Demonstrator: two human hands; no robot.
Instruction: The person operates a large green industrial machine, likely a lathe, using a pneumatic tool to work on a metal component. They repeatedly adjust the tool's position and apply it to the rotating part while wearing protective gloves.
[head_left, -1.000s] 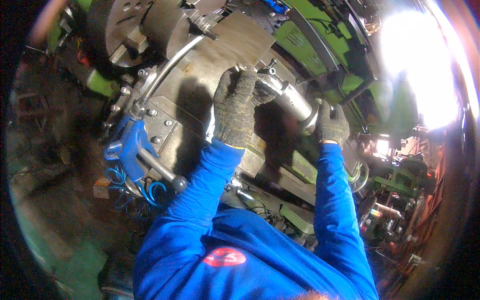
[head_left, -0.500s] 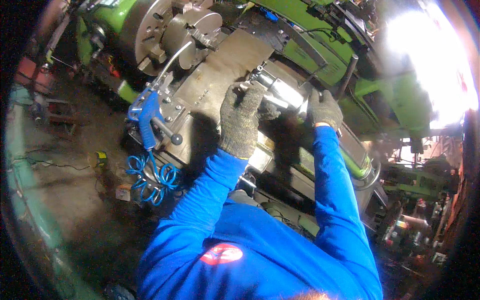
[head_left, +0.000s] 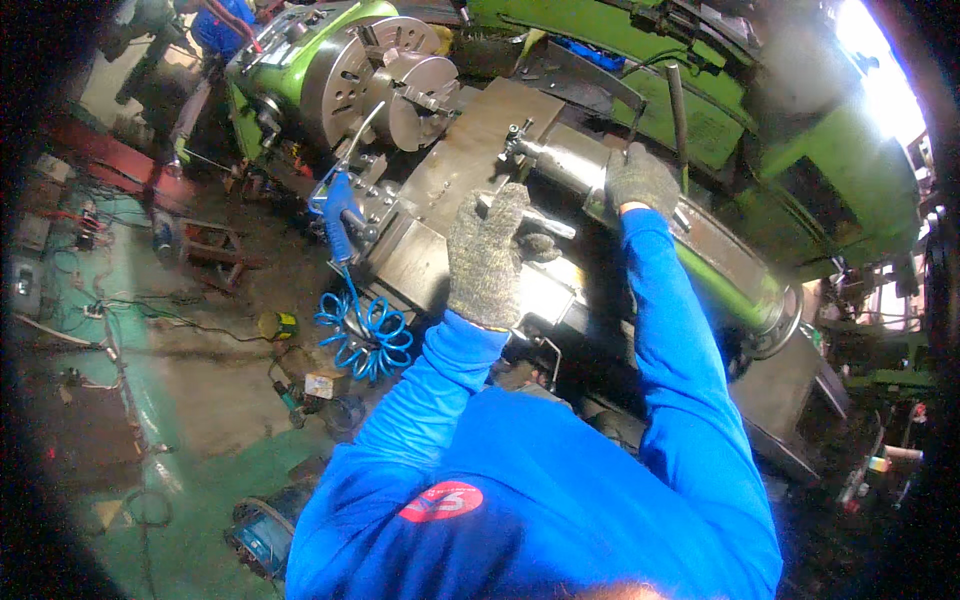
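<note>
My left hand [head_left: 487, 255], in a grey knitted glove, is closed round a short silver metal rod [head_left: 548, 222] that pokes out past the fingers. It hovers over the front of a lathe carriage [head_left: 500, 125]. My right hand [head_left: 641, 181], gloved alike, rests closed at the near end of a shiny metal cylinder [head_left: 575, 165], beside an upright lever; what its fingers grip is hidden. A small metal fitting with a cross bar [head_left: 517, 143] sits at the cylinder's other end.
The lathe's round chuck [head_left: 415, 95] stands at the upper left. A blue air gun [head_left: 338, 210] with a coiled blue hose [head_left: 365, 335] hangs at the carriage's left. A tall metal bar [head_left: 677, 125] rises beyond my right hand, and a handwheel [head_left: 775, 325] is at the right.
The view has shifted, showing more floor at left. My left hand has drawn back from the shiny cylinder with the rod. My right hand has closed over the cylinder's near end.
</note>
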